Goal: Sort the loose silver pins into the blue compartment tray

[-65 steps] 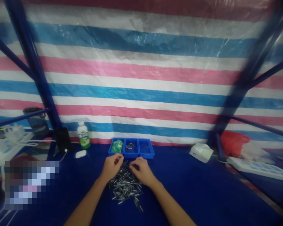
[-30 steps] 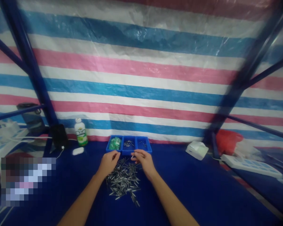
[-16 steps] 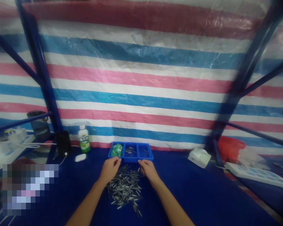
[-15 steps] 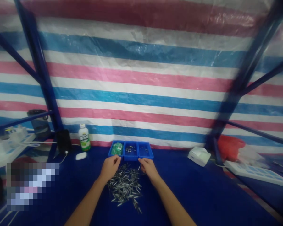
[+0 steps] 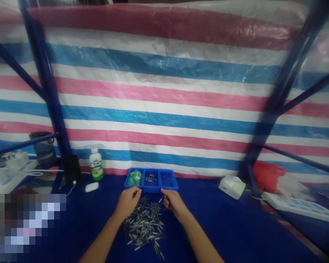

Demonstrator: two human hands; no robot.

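The right hand [image 5: 176, 204] appears to pinch a slanted pin [image 5: 161, 199] just short of the rightmost blue tray [image 5: 167, 173], near the bench's [image 5: 222, 226] far edge; left hand's [image 5: 128, 201] grip: cannot tell.

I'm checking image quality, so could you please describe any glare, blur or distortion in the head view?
Head view: glare flecks the red-white-blue striped plastic sheet at upper right; head view: the dark-blue metal post at right is blurred, its slant perhaps lens distortion; head view: the thin silver metal pins are too soft to count.
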